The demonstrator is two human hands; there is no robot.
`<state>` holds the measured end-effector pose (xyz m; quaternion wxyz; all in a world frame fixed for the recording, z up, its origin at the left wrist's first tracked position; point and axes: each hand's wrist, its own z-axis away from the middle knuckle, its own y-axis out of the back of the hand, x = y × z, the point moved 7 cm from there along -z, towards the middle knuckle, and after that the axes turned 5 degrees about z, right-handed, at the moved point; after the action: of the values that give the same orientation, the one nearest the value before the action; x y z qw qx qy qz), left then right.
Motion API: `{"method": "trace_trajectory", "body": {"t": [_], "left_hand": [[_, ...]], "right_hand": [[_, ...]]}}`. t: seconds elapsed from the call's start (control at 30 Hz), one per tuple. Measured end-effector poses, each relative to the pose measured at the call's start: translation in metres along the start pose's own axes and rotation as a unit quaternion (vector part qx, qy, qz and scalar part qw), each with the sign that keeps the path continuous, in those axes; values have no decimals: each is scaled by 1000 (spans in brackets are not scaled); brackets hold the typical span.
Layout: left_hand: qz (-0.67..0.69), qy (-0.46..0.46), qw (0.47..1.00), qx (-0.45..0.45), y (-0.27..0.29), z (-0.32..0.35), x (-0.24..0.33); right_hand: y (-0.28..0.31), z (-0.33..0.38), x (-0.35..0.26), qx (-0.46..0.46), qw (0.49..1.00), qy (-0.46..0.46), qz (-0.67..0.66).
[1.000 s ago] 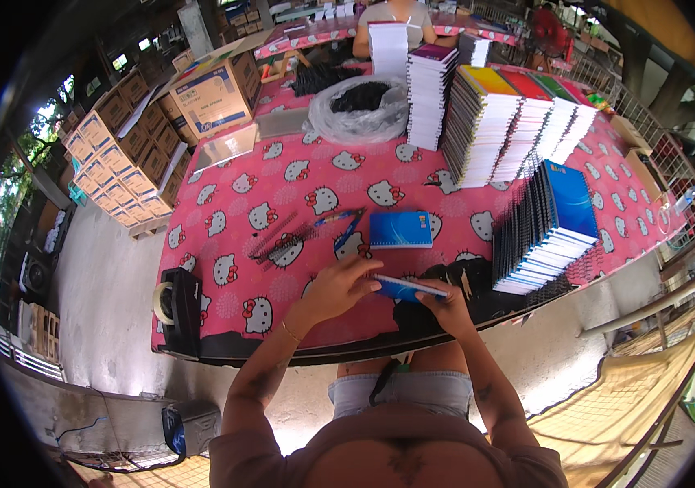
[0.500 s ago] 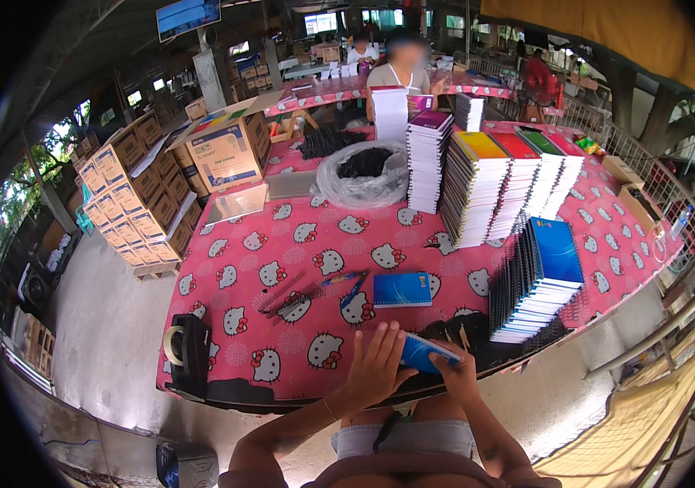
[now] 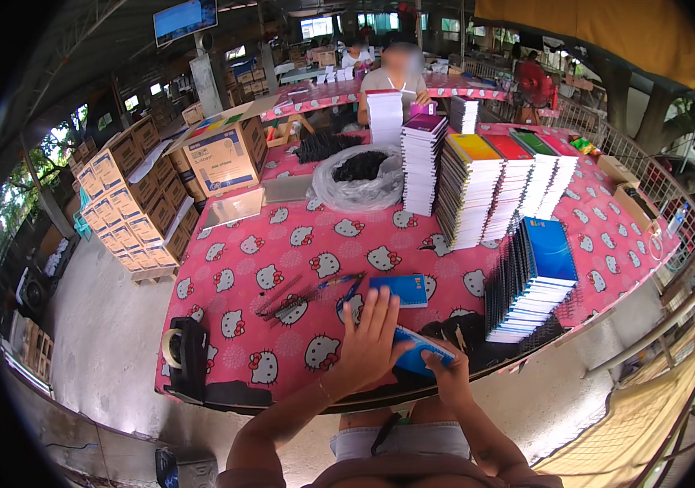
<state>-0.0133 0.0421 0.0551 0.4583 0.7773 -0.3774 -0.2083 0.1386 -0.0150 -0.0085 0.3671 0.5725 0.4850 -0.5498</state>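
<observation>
A blue spiral notebook [image 3: 415, 358] is tilted near the table's front edge, its right end gripped in my right hand [image 3: 449, 376], thumb on top. My left hand [image 3: 370, 342] is open, fingers stretched flat and pointing away from me, its thumb at the notebook's left edge. Just beyond my left fingertips a second blue notebook [image 3: 404, 291] lies flat on the pink patterned tablecloth [image 3: 299, 244]. To the right of my hands rises a tall stack of blue spiral notebooks [image 3: 547, 252]. Pliers [image 3: 351, 289] and loose dark wire coils [image 3: 286, 302] lie to the left of the flat notebook.
A tape dispenser [image 3: 189, 358] stands at the front left corner. Further back are stacks of coloured notebooks [image 3: 478, 187], a clear plastic bag [image 3: 339, 191] with black coils and an open carton [image 3: 221, 159]. A co-worker [image 3: 396, 77] sits across the table. Cartons [image 3: 132, 203] are piled on the left floor.
My left hand has moved up and forward, now overlapping the front of the flat notebook. The right hand still holds the other notebook, now slightly lower. The co-worker's hand has lowered.
</observation>
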Motion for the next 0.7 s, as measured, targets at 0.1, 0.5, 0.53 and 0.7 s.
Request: {"method": "trace_trajectory", "body": {"t": [0.1,0.5,0.53,0.7], "left_hand": [[51,-9,998,-26,-12,10,7],[40,-57,998,4,8,24,16],[-8,-36,999,10,14,1,-3],[53,-57,997,-22,1,29,18]], "right_hand": [[8,4,-8,42,999,-19,-17],[-10,7,-1,-29,998,-48,-17],[-18,6,0,-41,998,-43,-15],[-9,7,-14,-17,997,-76,-12]]}}
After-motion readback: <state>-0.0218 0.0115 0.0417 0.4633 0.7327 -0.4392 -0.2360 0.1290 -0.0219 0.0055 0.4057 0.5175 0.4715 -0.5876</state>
